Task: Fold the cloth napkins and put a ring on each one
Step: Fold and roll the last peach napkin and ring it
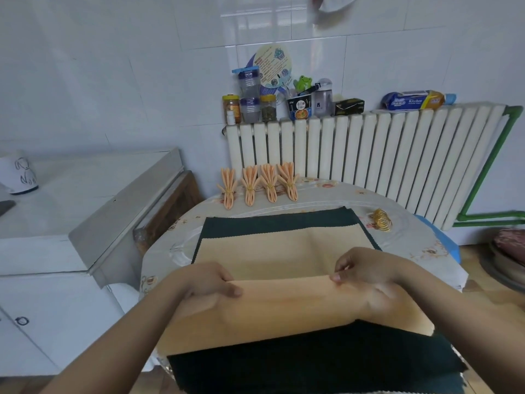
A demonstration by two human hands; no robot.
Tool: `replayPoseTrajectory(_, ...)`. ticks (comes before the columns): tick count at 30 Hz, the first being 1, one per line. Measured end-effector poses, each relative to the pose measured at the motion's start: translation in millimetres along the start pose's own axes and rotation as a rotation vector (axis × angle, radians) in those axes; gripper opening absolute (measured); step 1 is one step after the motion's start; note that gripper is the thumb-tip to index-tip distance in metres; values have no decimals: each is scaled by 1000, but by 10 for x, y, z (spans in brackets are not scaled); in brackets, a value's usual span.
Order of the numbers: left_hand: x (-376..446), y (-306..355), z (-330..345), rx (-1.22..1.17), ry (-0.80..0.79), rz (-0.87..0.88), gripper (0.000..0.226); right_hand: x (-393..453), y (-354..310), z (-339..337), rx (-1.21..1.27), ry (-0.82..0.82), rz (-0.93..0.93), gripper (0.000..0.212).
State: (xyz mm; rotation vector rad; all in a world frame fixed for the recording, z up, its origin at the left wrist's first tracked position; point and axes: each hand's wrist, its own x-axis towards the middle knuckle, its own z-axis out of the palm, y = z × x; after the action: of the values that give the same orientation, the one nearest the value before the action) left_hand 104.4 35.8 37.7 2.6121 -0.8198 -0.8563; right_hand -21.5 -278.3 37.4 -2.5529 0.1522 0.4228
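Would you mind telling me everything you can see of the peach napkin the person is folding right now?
The peach napkin is plain, matte woven cloth with a zigzag-cut far edge. It lies spread on a dark green cloth on the table. Its middle is raised into a long crosswise pleat, pinched by the left hand at one end and the right hand at the other. The far part lies flat with a faint crease; the near part spreads towards the person.

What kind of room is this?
Probably a home kitchen. Food jars and a roll marked "Kitchen" sit on a radiator by a tiled wall, next to a flowered table.
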Motion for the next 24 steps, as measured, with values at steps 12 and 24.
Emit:
replayPoseTrajectory(12,896,-36,368,260,369,-76,60,927,148,379,-387,300,26,46)
replayPoseTrajectory(24,1589,-184,-21,277,600,-121,17,1836,252,211,-434,569,30,21)
